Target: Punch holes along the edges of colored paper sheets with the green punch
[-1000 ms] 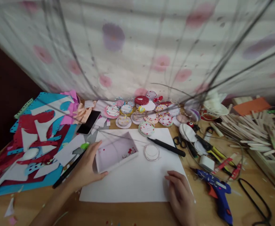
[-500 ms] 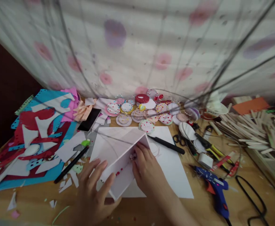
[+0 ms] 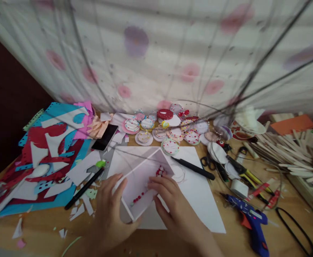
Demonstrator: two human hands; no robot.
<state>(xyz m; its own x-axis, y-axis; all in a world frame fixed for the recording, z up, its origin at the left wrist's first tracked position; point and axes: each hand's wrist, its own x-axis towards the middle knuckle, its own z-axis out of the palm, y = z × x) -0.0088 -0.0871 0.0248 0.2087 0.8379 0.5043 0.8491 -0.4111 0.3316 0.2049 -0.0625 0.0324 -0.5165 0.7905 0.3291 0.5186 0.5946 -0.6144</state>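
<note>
An open white paper box (image 3: 143,171) is tilted above a white sheet (image 3: 199,200). My left hand (image 3: 112,203) grips the box's left end, fingers along its outer side and thumb near the lower corner. At the right-hand wall, my right hand (image 3: 175,203) has its fingers curled over the edge. Inside, a row of small red beads (image 3: 138,199) lies near the lower left. A cluster of red and white beads (image 3: 160,171) sits in the far right corner, just beyond my right fingertips.
A black pen-like tool (image 3: 192,167) and a coil of thin thread (image 3: 179,174) lie on the sheet. Decorated paper discs (image 3: 169,146) line the back. Paper scraps (image 3: 54,142) and a phone (image 3: 105,137) are left; a blue glue gun (image 3: 250,221), pliers (image 3: 242,171) and wooden sticks (image 3: 293,150) right.
The box has tipped so that more of its inside shows. My right hand has drawn back from the far corner to the near edge, uncovering the bead cluster.
</note>
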